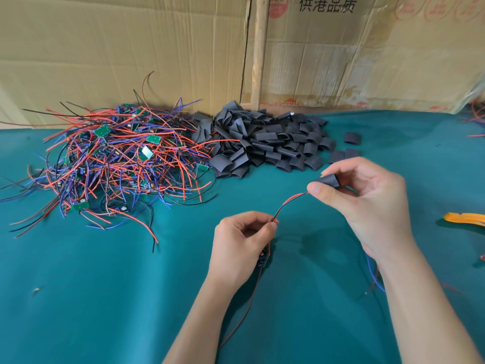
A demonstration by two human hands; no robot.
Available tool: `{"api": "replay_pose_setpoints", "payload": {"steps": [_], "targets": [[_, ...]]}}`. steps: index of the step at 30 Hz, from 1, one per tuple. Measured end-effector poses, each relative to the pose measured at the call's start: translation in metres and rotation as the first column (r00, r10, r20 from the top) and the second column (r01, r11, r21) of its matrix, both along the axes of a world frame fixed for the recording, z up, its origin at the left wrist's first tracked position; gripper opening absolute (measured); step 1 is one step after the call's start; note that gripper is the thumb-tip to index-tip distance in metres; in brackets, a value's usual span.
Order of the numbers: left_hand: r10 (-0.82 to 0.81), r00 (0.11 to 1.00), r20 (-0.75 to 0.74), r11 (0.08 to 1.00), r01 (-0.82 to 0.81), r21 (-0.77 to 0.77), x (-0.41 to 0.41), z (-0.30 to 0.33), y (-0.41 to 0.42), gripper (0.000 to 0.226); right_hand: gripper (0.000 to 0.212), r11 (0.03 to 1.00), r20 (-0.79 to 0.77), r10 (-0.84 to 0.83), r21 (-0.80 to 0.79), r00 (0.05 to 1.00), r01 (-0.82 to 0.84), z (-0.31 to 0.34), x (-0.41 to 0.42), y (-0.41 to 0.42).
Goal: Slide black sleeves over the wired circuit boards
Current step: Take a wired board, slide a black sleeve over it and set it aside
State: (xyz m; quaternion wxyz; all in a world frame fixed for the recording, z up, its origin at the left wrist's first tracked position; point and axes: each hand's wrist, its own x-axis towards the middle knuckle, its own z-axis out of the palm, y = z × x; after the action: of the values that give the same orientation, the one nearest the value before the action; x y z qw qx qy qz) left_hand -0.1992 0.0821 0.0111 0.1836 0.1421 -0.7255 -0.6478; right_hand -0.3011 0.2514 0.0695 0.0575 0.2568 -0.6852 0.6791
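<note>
Two bare hands work low over the green counter (78, 298). Left hand (242, 245), grip pinched shut on a red-and-black wire pair (288, 202); a small circuit board (262, 257) hangs just under that grip, partly hidden, with a dark lead trailing toward the camera. Wire pair arcs up and right to the right hand (367, 203), whose grip is closed on one black sleeve (331, 180), thumb and fingers around it; the wire's end meets the sleeve's mouth at the thumb tip. Right of that grip, an orange tool (464, 218) at the edge. Beyond both grips, a heap of black sleeves (265, 143); left of it, a tangle of wired circuit boards (112, 161). Farthest back, cardboard sheets (131, 48) stand upright.
</note>
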Motion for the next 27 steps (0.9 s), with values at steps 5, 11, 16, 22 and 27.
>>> {"api": "replay_pose_setpoints", "payload": {"steps": [5, 11, 16, 22, 27], "targets": [[-0.001, 1.0, -0.008, 1.0, 0.001, 0.013, 0.0, 0.0, 0.0, 0.017, 0.022, 0.998, 0.037, -0.013, 0.068, 0.999, 0.01, -0.006, -0.004, -0.001], [-0.022, 0.998, -0.063, 0.995, 0.027, 0.094, 0.002, 0.003, -0.002, 0.017, 0.017, 0.997, 0.253, 0.058, -0.06, 0.966, -0.044, -0.013, -0.006, -0.001], [-0.019, 0.997, -0.071, 0.993, 0.027, 0.118, 0.002, 0.004, -0.001, 0.016, 0.022, 0.993, 0.334, 0.074, -0.114, 0.94, -0.038, -0.015, -0.006, -0.004], [-0.013, 0.997, -0.074, 0.991, 0.022, 0.135, 0.003, 0.004, -0.002, 0.017, 0.023, 0.945, 0.453, 0.21, -0.32, 0.867, -0.062, -0.018, -0.003, -0.013], [0.0, 0.997, -0.076, 0.99, 0.011, 0.139, 0.003, 0.002, -0.001, 0.017, 0.021, 0.928, 0.459, 0.207, -0.371, 0.864, -0.026, -0.018, -0.003, -0.014]]}}
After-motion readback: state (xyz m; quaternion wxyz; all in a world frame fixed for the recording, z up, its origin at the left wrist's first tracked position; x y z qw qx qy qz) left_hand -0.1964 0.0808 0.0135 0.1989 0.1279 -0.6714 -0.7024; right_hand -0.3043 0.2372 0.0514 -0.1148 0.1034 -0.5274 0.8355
